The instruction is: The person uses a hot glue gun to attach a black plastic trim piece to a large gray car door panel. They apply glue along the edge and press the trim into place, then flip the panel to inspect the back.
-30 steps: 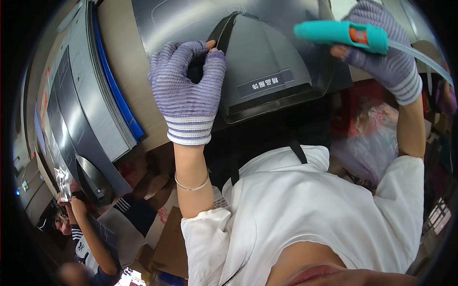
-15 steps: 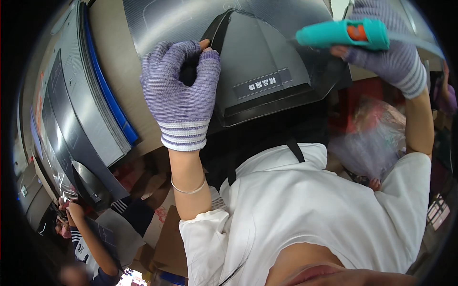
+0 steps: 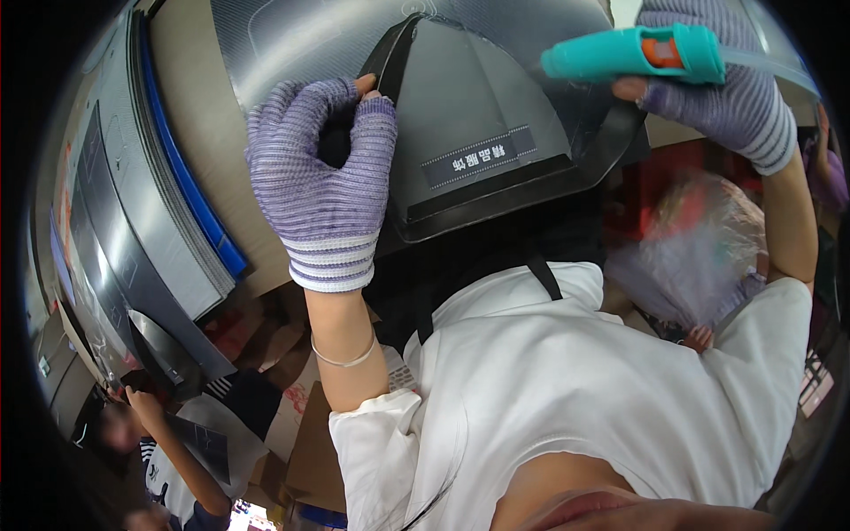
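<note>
A grey, see-through plastic piece with a rounded peak, black edging and a printed label strip lies in front of me. My left hand, in a purple-and-white striped fingerless glove, pinches its black left edge between thumb and finger. In my right hand, gloved the same way, is a teal glue gun with an orange part in its side. A pale glue stick runs out of its back end. The gun's nozzle points left, over the right slope of the plastic piece; whether it touches is unclear.
Dark printed plastic sheets lie under the piece on a beige table. Left of it stands a stack of sheets with a blue edge. A clear plastic bag sits below right. Another person's arm shows at lower left.
My left hand and the plastic piece appear slightly farther left in view. The glue gun has shifted only a little, staying over the right slope. At lower left the other person has moved.
</note>
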Available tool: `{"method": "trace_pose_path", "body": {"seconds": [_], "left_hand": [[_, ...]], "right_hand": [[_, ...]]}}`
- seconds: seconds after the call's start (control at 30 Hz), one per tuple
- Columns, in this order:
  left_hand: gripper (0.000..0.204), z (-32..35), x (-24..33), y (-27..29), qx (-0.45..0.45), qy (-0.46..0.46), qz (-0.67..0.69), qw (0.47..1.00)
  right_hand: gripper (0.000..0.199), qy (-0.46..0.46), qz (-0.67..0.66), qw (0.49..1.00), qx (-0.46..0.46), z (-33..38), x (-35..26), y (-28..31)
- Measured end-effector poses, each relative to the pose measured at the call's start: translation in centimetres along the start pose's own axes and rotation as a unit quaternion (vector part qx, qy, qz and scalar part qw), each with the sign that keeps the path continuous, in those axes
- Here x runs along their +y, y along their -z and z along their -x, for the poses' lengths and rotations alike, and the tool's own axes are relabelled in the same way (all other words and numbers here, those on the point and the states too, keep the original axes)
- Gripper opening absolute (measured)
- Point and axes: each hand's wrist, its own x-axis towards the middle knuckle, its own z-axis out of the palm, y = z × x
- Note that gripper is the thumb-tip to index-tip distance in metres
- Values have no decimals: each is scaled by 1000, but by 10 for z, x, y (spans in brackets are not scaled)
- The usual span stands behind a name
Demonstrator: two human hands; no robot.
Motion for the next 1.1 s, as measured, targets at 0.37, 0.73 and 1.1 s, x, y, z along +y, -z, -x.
{"method": "trace_pose_path", "body": {"seconds": [0.37,0.73,1.1], "left_hand": [[13,-1,3,-3,-5,11,25,1000],[13,2,1,-11,6,18,61,998],[15,7,3,-11,13,15,74,997]], "right_hand": [[50,-306,-175,927,-129,45,12,10],[50,-233,-148,946,-168,35,1,13],[49,-214,-138,952,-171,27,10,20]]}}
